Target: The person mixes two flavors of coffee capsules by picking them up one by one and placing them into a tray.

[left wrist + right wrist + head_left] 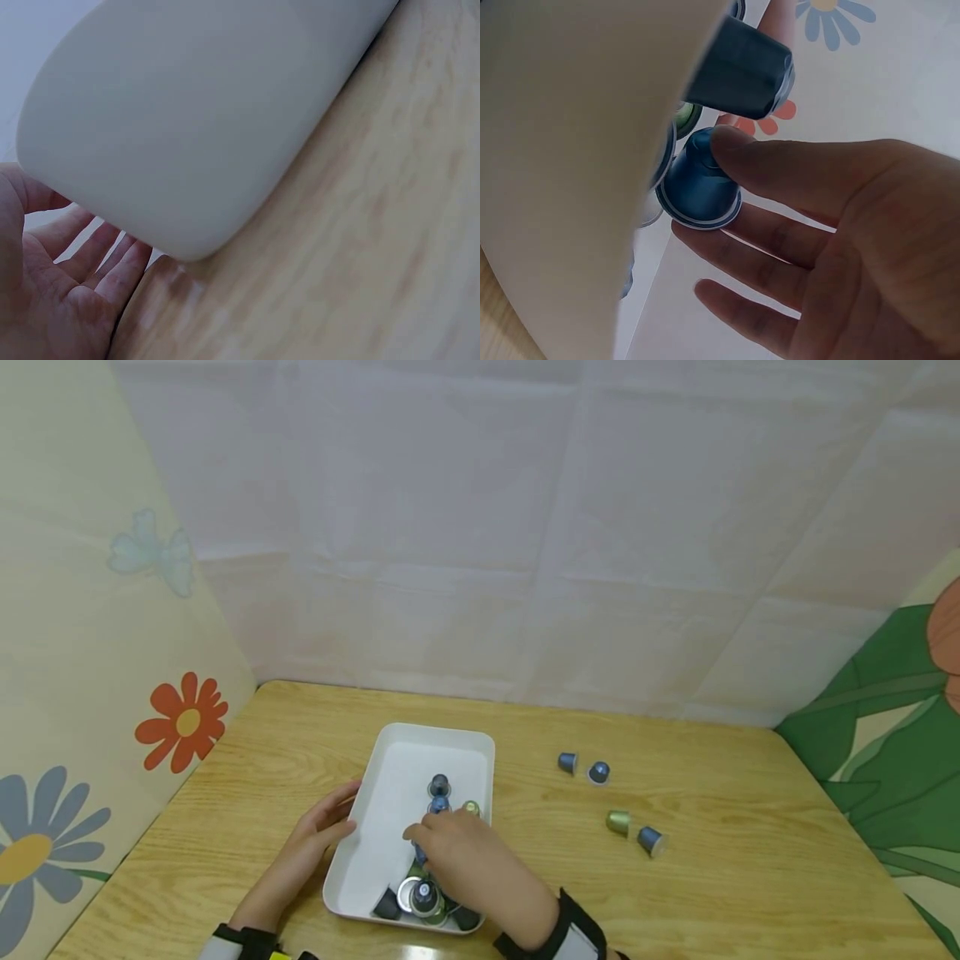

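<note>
A white tray [405,760] holds several coffee capsules, mostly bunched at its near end. My right hand [468,860] reaches in over its right side. In the right wrist view, thumb and fingers pinch a blue coffee capsule [701,184] with its rim downward. A dark teal capsule [742,67] lies close above the thumb there. My left hand [324,827] rests against the tray's left side, its fingers extended along the outer wall [172,135]. The right hand covers part of the capsule pile in the head view.
On the table right of the tray lie two blue capsules [567,762] [598,772] farther back, with a green capsule [618,822] and another blue capsule [650,840] nearer. A white sheet [525,543] hangs behind the table; a flower-printed panel [187,722] borders the left.
</note>
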Available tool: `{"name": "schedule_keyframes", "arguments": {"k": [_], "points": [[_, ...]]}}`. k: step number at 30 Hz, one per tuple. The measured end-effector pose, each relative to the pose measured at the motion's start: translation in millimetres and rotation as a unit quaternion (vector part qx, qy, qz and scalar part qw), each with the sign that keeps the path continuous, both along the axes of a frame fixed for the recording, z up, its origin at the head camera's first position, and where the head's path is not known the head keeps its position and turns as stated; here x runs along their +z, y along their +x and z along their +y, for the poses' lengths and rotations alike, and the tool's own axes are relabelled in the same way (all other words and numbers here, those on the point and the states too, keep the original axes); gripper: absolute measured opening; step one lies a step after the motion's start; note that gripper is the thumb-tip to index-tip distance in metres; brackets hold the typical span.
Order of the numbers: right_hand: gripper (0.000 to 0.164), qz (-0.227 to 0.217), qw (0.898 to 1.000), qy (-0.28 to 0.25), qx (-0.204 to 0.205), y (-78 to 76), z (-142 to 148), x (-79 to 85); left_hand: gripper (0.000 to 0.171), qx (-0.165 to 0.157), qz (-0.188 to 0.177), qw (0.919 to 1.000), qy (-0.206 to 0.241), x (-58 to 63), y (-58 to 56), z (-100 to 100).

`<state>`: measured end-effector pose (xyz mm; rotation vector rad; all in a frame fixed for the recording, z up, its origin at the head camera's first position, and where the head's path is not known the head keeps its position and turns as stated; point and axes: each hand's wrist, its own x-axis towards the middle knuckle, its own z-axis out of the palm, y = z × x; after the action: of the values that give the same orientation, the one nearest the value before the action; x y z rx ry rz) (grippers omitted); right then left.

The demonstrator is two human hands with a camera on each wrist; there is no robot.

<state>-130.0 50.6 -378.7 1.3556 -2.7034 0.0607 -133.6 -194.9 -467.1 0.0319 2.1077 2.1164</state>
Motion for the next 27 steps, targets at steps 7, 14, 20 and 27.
{"name": "schedule_keyframes", "arguments": {"k": [7,14,20,27], "points": [[0.035,0.011,1.000,0.001,0.003,0.0,-0.8,-1.9,0.059,-0.002,0.013,0.9999,0.000,-0.2,-0.8,0.3],[0.033,0.009,1.000,-0.001,-0.002,-0.3,-0.5,-1.7,0.060,-0.004,0.012,0.9999,0.005,-0.2,-1.0,0.3],[0.031,-0.002,1.000,-0.011,-0.006,-0.5,0.9,0.5,0.060,-0.002,0.012,0.9999,0.010,-0.7,-0.5,-0.3],[0.033,-0.037,0.999,-0.002,-0.031,-2.5,6.7,7.1,0.059,-0.001,0.015,0.9998,0.010,-0.5,0.3,0.5]]}}
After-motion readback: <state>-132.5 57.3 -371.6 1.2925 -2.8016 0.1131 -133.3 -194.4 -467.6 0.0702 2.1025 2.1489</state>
